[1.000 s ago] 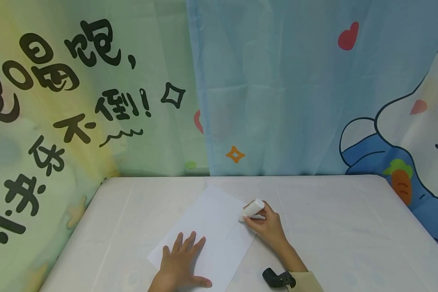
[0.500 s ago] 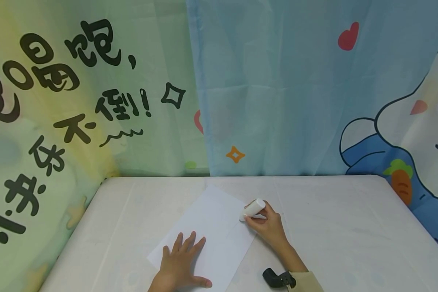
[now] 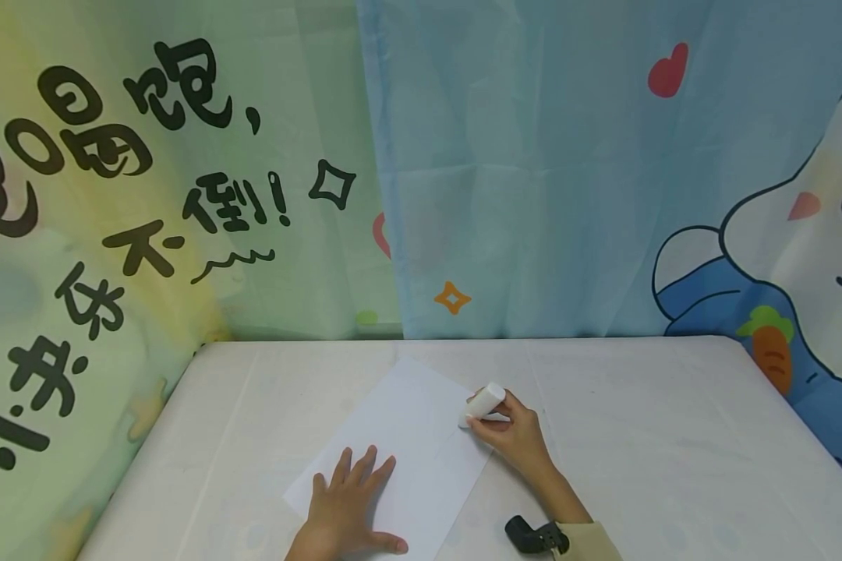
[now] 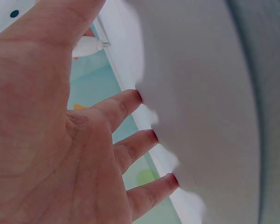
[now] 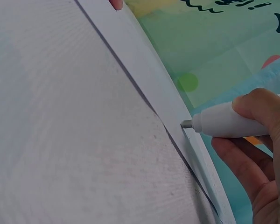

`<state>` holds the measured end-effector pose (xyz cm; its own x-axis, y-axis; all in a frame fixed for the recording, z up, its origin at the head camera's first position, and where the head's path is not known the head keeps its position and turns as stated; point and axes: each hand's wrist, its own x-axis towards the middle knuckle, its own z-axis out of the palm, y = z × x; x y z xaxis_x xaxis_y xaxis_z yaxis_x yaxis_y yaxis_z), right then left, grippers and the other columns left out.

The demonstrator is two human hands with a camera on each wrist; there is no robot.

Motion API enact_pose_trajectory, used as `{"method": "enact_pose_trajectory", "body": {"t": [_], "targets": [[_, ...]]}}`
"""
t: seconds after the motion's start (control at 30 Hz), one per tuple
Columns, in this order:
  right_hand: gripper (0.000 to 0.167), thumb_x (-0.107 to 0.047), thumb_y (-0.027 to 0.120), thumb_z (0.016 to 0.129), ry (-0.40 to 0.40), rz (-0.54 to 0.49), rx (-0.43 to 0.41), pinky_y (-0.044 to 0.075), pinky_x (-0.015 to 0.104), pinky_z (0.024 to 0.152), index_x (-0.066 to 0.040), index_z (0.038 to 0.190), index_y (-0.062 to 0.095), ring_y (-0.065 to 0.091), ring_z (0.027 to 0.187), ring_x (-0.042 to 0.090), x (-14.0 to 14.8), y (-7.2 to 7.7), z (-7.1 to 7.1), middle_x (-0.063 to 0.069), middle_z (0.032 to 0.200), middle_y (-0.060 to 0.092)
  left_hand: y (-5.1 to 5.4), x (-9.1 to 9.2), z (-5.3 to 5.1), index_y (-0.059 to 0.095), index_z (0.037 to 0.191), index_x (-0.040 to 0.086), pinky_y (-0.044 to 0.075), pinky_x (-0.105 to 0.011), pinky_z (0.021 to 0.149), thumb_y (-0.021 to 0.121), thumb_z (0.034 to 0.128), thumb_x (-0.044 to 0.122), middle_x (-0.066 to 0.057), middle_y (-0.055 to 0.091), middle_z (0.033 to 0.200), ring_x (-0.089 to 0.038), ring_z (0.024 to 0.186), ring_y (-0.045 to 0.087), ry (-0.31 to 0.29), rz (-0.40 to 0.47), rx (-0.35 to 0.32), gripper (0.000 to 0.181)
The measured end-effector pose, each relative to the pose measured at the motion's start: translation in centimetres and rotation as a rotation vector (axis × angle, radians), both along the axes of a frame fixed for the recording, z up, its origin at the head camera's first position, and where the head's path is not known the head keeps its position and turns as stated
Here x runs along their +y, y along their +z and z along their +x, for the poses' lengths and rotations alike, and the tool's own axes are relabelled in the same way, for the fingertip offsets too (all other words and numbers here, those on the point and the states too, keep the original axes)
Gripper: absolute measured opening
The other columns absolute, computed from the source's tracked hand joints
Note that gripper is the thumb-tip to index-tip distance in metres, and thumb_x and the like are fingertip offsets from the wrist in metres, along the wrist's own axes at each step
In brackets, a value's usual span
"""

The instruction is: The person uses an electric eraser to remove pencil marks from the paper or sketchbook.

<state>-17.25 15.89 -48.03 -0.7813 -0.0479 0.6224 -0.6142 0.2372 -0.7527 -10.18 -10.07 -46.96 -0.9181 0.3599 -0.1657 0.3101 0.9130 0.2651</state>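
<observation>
A white sheet of paper (image 3: 421, 436) lies turned at an angle on the table. The left hand (image 3: 347, 499) rests on its lower left part, fingers spread; in the left wrist view its fingertips (image 4: 151, 136) touch the paper (image 4: 200, 102). At the paper's right corner the right hand (image 3: 522, 440) grips a white bottle (image 3: 486, 399) between thumb and fingers, tilted. The right wrist view shows the bottle (image 5: 231, 120) in the right hand (image 5: 261, 149), its narrow metal tip at the paper (image 5: 144, 70) near the edge. Whether anything comes out of the tip, I cannot tell.
The white-covered table (image 3: 645, 436) reaches back to a printed curtain (image 3: 533, 171) with black characters at the left and a cartoon animal at the right. A black device (image 3: 533, 535) sits at the right sleeve (image 3: 589, 541).
The bottle in my right hand has shifted very slightly left and down since half a second ago. My left hand and the paper have kept their places.
</observation>
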Motion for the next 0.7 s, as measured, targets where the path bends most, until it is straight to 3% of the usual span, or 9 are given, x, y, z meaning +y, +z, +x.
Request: {"method": "enact_pose_trajectory", "body": {"t": [0.43, 0.7], "targets": [[0.039, 0.028, 0.072, 0.061, -0.010, 0.009, 0.019, 0.055, 0.014, 0.062, 0.019, 0.096, 0.061, 0.068, 0.080, 0.002, -0.04, -0.07, -0.04, 0.031, 0.087, 0.066, 0.02, 0.00, 0.05, 0.038, 0.148, 0.019, 0.033, -0.077, 0.096, 0.078, 0.0637, 0.065, -0.015, 0.036, 0.154, -0.048, 0.140, 0.028, -0.008, 0.012, 0.007, 0.104], [0.038, 0.028, 0.073, 0.060, -0.013, -0.008, 0.037, 0.056, 0.015, 0.066, 0.019, 0.095, 0.062, 0.062, 0.085, -0.008, -0.09, -0.12, -0.10, 0.032, 0.087, 0.066, 0.03, 0.06, -0.01, 0.038, 0.148, 0.019, 0.032, -0.077, 0.096, 0.078, 0.0636, 0.065, -0.014, 0.036, 0.155, -0.048, 0.141, 0.028, -0.003, 0.003, 0.006, 0.104]]}}
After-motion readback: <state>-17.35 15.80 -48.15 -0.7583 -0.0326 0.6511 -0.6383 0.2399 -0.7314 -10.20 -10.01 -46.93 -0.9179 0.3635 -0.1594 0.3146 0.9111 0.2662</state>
